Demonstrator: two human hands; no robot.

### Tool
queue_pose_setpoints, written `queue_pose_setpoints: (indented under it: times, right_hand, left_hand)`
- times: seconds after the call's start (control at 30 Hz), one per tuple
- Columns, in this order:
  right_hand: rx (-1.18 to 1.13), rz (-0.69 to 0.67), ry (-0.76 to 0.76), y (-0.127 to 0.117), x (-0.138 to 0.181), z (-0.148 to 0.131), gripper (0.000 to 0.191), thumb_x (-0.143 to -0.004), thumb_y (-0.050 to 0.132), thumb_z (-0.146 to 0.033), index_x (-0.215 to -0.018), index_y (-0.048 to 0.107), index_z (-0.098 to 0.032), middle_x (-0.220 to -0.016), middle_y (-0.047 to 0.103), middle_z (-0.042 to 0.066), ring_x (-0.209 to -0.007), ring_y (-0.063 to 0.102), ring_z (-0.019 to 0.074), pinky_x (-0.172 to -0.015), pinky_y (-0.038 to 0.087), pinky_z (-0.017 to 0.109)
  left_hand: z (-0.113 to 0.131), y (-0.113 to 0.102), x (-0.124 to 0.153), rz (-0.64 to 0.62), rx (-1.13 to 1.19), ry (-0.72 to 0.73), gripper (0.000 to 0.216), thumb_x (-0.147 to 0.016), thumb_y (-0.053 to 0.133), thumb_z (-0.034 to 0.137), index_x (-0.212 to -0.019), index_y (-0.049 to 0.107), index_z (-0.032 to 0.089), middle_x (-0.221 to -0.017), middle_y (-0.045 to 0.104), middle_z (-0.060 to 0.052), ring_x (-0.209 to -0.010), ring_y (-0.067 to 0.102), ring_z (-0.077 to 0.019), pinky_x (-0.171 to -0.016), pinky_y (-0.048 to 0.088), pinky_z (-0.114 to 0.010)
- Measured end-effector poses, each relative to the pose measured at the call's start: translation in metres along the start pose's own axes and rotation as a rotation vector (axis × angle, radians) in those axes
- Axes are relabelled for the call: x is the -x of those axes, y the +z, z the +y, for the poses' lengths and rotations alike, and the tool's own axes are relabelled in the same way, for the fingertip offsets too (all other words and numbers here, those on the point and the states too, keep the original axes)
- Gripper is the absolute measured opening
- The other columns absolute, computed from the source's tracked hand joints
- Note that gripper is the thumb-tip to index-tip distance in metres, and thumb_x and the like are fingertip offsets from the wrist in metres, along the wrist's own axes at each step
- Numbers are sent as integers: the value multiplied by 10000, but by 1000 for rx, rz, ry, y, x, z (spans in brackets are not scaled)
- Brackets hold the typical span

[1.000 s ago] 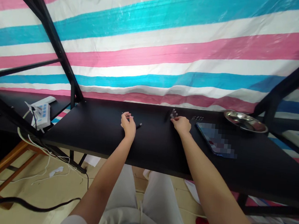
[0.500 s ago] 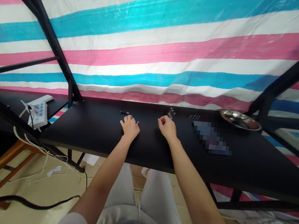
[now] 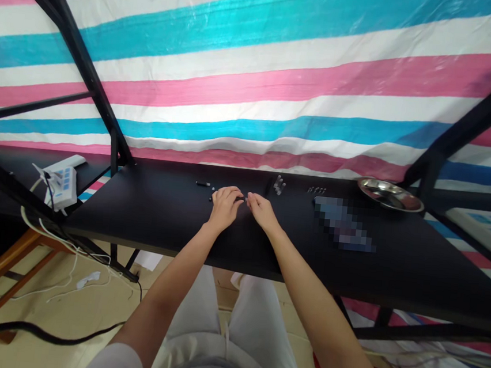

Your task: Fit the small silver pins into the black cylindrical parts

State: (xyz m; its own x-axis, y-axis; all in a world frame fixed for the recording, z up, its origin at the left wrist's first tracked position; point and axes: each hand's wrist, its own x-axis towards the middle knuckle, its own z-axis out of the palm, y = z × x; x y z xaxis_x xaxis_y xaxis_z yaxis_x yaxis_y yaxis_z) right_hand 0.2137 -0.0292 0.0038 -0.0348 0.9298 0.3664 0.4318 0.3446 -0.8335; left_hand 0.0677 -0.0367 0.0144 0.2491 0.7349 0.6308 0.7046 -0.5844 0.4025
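Observation:
Both hands meet over the middle of the black table point(image 3: 160, 210). My left hand point(image 3: 225, 206) has its fingers curled round a small dark pen-like stick point(image 3: 240, 198) that shows between the two hands. My right hand point(image 3: 261, 208) pinches toward the same stick's right end; whatever is in its fingertips is too small to name. A short dark piece point(image 3: 202, 184) lies just left of my left hand. Behind my right hand stands a little cluster of small clear and grey parts point(image 3: 278, 185).
A row of tiny dark pieces point(image 3: 317, 190) and a blurred flat device point(image 3: 341, 224) lie to the right, with a steel dish point(image 3: 390, 195) at the far right. A white power strip point(image 3: 61, 181) with cables sits at the left. Black frame posts flank the table.
My right hand has left the cluster of small parts and come left to meet my left hand. My left hand has taken up the dark stick and shifted slightly right.

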Motion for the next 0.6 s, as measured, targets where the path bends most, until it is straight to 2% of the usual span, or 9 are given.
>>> queue_pose_setpoints:
  times: [0.1, 0.27, 0.43, 0.6]
  right_hand:
    - [-50, 34, 30, -1, -1, 5, 489, -828, 312, -619, -606, 439, -202, -528, 425, -27, -501, 397, 108, -517, 341, 232]
    - [-91, 62, 36, -2, -3, 13, 480, -831, 326, -608, -614, 442, -197, -533, 424, -30, -487, 391, 95, -493, 337, 219]
    - [-104, 54, 44, -3, -3, 13, 463, -830, 337, -604, -639, 451, -198, -548, 440, -32, -485, 407, 92, -492, 351, 220]
    - [-170, 27, 10, 0, -4, 14, 391, -816, 387, -578, -765, 475, -200, -632, 500, -28, -474, 429, 83, -495, 379, 230]
  left_hand:
    - [-3, 0, -1, 39, 40, -47, 223, -838, 515, 285, -1056, 539, 245, -1104, 584, -47, -1056, 483, -192, -899, 317, -336]
    - [-6, 0, -2, 26, 28, -82, 120, -854, 495, 289, -932, 568, 233, -1012, 619, -30, -985, 512, -181, -876, 307, -336]
    - [-7, 0, -3, 41, 16, -113, 162, -867, 471, 342, -869, 570, 214, -965, 626, -33, -944, 525, -173, -866, 307, -330]
    - [-8, 1, -4, 96, 23, -147, 149, -863, 474, 330, -858, 562, 209, -935, 629, -27, -909, 530, -169, -843, 317, -321]
